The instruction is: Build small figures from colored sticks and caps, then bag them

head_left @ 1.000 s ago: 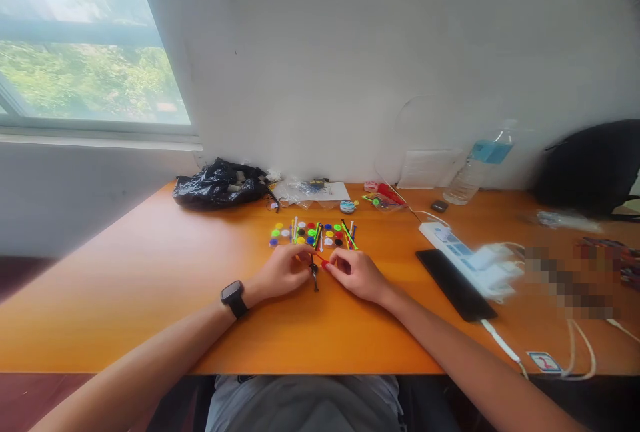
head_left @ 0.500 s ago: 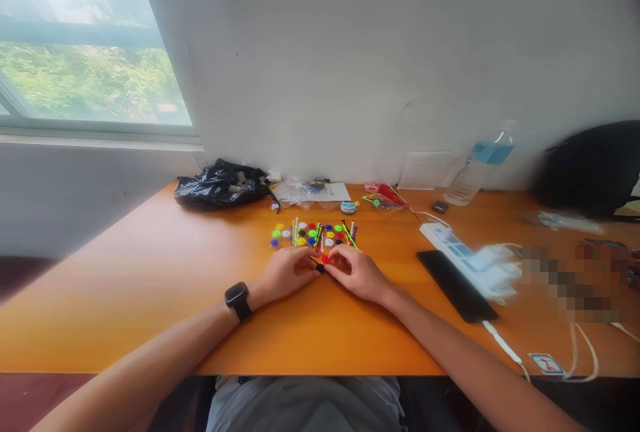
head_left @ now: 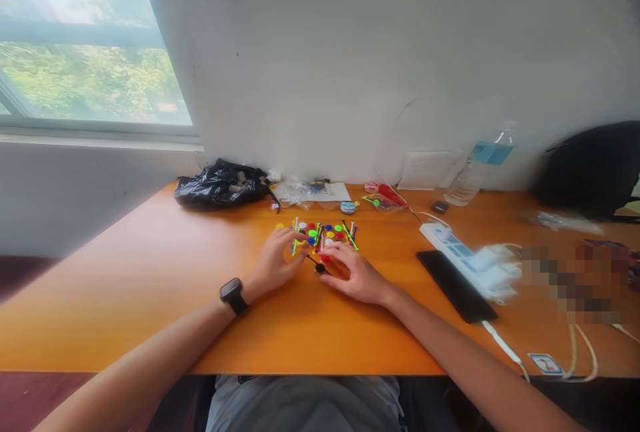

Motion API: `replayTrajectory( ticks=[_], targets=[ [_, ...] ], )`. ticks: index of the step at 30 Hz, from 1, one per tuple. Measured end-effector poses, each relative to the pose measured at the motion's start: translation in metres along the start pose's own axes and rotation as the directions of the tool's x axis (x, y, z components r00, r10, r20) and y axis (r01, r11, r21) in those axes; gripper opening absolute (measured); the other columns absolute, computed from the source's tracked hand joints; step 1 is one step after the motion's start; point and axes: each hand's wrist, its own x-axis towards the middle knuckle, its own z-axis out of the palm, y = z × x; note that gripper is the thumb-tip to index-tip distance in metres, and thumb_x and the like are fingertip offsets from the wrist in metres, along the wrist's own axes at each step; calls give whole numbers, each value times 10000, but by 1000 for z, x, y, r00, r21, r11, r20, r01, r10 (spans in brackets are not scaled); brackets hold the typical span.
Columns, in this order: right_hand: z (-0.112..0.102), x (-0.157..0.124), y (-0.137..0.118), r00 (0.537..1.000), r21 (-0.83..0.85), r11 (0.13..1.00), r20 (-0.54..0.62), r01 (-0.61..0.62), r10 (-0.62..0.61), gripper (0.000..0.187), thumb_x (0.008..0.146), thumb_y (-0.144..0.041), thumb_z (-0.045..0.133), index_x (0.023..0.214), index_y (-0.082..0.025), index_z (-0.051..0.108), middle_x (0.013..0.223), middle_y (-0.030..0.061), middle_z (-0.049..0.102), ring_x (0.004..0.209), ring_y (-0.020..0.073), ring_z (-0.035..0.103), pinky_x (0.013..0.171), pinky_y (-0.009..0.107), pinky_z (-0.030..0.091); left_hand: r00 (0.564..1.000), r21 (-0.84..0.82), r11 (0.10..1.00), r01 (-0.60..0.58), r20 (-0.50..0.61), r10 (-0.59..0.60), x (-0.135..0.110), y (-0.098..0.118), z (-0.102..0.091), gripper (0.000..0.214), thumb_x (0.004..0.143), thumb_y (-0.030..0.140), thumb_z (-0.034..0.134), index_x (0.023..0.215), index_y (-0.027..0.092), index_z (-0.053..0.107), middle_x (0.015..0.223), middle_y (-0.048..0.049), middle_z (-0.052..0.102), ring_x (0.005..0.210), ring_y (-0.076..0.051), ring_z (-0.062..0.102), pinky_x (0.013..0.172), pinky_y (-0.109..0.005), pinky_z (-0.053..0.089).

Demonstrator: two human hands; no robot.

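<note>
A small black disc (head_left: 320, 269) with a thin dark stick through or beside it lies on the table between my hands. My right hand (head_left: 359, 275) curves around it with thumb and fingers apart; the thumb tip is close to the disc, and I cannot tell if it touches. A red piece (head_left: 326, 259) shows under the right fingers. My left hand (head_left: 279, 257) is open, its fingers over the left side of a group of coloured discs (head_left: 312, 233) and sticks, hiding some of them. A black watch (head_left: 233, 292) is on the left wrist.
Along the wall sit a black plastic bag (head_left: 220, 185), papers in clear plastic (head_left: 313, 193), a small round tin (head_left: 348, 207) and a water bottle (head_left: 475, 165). To the right are a phone (head_left: 456, 285), a white power strip (head_left: 453, 249) with cables, and a black bag (head_left: 593, 165).
My left hand has let go of the black disc and stick and moved left and away from me, its fingers spreading. The right hand's fingers have opened around the black disc.
</note>
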Motion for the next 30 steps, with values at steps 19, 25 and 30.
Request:
replayTrajectory(
  ticks=[19,25,30],
  targets=[
    [0,-2,-1,997,101,994,51,46,-51,286,921,-182,695,1200,-242,691,1258,102,709,1204,267,651,1066,432,540,994,177,978,106,13,-110,10,-59,-8,336,848,201,635,1175,205,708,1269,-117,716,1213,-341,640,1062,-487,501],
    [3,0,-3,993,101,992,81,82,-90,180,953,-237,704,1131,-247,724,1256,99,716,1216,264,654,1098,447,517,994,177,981,85,59,-97,12,-62,-7,269,870,180,581,1096,215,722,1152,-98,738,1159,-320,665,1053,-479,500],
    [1,-1,-4,994,100,994,98,48,-57,115,950,-236,689,1063,-229,711,1109,84,744,1043,247,692,969,405,569,994,188,978,86,48,-97,11,-67,-4,181,942,273,595,1058,212,720,1137,-109,736,1099,-313,670,1015,-477,512]
  ],
)
